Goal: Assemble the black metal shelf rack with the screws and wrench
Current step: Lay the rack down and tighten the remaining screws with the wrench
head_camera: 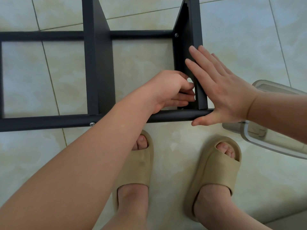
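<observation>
Black rack (99, 63) lies on floor by your feet. Looks mostly built: bars joined. Top screw (176, 35) in, near screw (92, 124) in. Your right hand (222, 90) flat, fingers straight, pushing on side panel (197, 30). Your left hand (167, 90) curled inside that panel; cannot tell what it holds. Near corner likely still needs tightening. No wrench in sight.
</observation>
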A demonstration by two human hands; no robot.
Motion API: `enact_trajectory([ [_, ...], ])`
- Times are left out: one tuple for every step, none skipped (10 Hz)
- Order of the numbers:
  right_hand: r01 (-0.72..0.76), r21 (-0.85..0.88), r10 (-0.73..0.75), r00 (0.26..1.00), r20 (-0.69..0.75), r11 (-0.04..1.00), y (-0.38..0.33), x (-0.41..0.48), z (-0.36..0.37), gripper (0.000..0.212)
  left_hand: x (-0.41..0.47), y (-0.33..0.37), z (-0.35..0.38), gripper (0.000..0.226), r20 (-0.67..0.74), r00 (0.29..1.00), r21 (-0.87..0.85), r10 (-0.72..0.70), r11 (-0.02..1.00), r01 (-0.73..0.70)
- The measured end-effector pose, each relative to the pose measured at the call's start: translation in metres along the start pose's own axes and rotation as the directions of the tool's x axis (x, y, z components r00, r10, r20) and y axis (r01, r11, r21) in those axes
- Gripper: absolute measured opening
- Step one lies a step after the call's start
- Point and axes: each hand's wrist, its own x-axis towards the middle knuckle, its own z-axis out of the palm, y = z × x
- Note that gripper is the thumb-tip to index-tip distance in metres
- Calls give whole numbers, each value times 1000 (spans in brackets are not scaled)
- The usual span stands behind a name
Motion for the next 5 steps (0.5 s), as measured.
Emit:
enact_trajectory([
  [0,1,0,1000,3,1000,0,0,0,131,0,0,1,10,11,1000,-32,-15,999,15],
  [0,2,0,1000,3,1000,0,0,0,131,0,-1,1,12,22,1000,-46,-11,999,12],
  [-1,2,1,1000,4,1000,0,-1,0,131,0,-2,0,11,31,1000,-37,-6,999,7],
  [-2,-1,2,1000,7,1000,-1,0,0,131,0,-3,-1,11,25,1000,-5,-5,1000,5],
  [-3,5,3,1000,6,1000,-1,0,0,131,0,-3,-1,14,25,1000,20,1,1000,-1],
])
